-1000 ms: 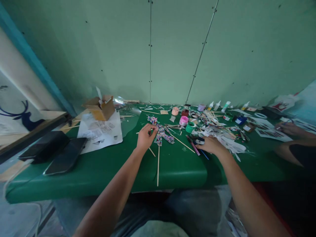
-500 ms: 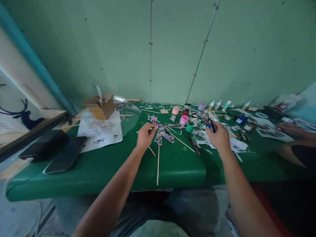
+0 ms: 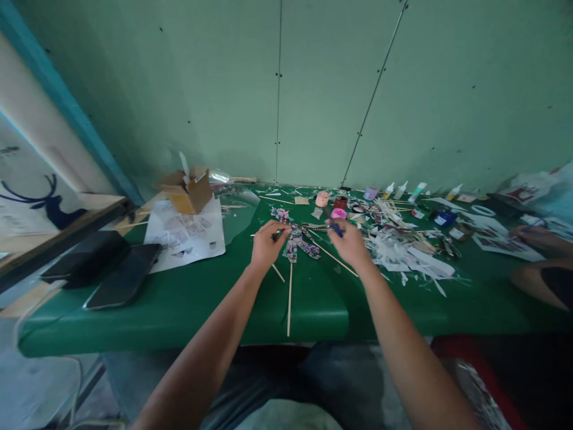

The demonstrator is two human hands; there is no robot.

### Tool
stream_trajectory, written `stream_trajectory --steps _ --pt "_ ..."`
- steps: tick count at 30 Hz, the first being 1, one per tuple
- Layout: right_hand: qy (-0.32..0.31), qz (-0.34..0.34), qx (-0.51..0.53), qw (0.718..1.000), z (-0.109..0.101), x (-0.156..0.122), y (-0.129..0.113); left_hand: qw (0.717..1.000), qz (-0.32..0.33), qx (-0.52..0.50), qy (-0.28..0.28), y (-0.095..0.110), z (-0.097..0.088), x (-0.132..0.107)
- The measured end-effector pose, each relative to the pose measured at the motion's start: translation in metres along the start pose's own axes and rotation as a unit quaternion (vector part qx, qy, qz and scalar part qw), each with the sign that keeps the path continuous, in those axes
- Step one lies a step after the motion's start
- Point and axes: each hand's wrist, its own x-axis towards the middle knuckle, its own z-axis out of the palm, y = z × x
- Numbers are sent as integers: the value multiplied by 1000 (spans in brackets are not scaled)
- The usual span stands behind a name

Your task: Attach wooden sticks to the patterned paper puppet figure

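A jointed figure covered in a small colourful pattern lies flat on the green tabletop, with thin wooden sticks around it. My left hand is closed in a pinch at the figure's left edge, partly covering it; the exact spot it grips is hidden. To the right of the figure, my right hand is wrapped round a dark blue tool, whose kind I cannot make out. Metal pliers or scissors seem to lie between the two hands, blurred.
Paint jars stand behind my right hand. Paper scraps spread to the right, with glue bottles at the back. Leftward are a cardboard box, a printed sheet and a phone. A co-worker's hand is far right.
My right hand has moved left with the blue tool, from above the paper scraps to beside the figure. My left hand stays at the figure. The view has shifted slightly.
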Motion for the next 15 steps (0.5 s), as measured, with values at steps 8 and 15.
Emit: stream_trajectory --steps 8,15 --pt "-42 -69 31 996 67 -20 -19 993 4 -40 108 3 -6 1" --pt "-74 -74 38 994 60 -31 -21 992 33 -40 112 6 -7 0"
